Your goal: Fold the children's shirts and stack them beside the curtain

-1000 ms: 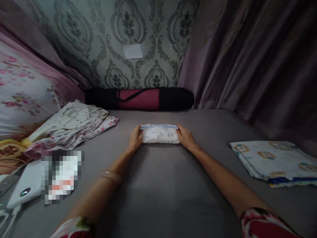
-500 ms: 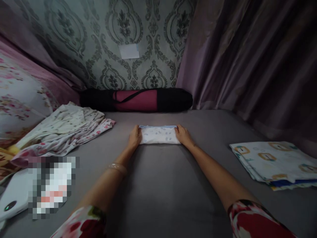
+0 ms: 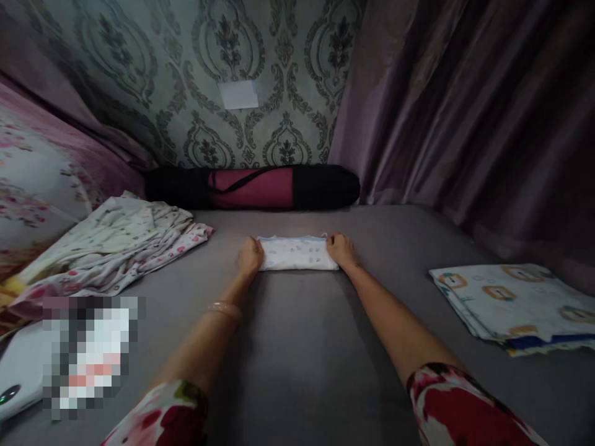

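Note:
A small white cloth with faint blue-grey prints and a blue edge lies folded into a flat rectangle on the grey sheet. At its left end, my left hand has its fingers closed on the cloth's far corner. My right hand pinches the opposite end the same way. Both arms reach straight forward, and a pale bangle circles my left wrist. The fingertips are partly hidden behind the hands.
To the left lie crumpled printed clothes and a white device beside a blurred-out patch. A folded patterned cloth stack sits at the right. Along the wall rests a black and maroon roll bag. Curtains hang on the right.
The view has shifted slightly. Both hands stay at the ends of the folded cloth, and the right hand's fingers have moved a little at its far corner.

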The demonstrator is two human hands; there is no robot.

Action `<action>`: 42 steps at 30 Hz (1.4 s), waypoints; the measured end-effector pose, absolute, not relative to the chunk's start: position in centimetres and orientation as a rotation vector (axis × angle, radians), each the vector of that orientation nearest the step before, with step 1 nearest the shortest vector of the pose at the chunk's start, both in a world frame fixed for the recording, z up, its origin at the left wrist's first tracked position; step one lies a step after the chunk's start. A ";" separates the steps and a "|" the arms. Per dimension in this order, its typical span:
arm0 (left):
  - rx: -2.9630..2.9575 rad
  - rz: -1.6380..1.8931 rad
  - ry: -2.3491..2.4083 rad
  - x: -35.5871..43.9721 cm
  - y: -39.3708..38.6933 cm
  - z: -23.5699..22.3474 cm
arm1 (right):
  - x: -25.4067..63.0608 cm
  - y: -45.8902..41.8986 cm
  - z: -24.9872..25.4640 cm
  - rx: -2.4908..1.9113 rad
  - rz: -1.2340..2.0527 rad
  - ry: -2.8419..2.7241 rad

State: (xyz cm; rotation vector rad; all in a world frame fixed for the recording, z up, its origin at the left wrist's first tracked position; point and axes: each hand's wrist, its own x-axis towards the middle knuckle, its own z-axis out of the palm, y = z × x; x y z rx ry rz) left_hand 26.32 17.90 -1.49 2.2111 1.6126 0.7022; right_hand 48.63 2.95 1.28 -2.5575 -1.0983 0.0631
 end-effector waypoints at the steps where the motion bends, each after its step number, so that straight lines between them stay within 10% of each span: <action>1: 2.188 0.694 1.619 26.4 18.0 -1.5 | 48.7 3.0 1.2 -2.558 0.059 -1.104; 42: 2.672 0.264 1.211 29.5 10.9 0.3 | 41.3 3.2 0.7 -2.188 0.156 -1.805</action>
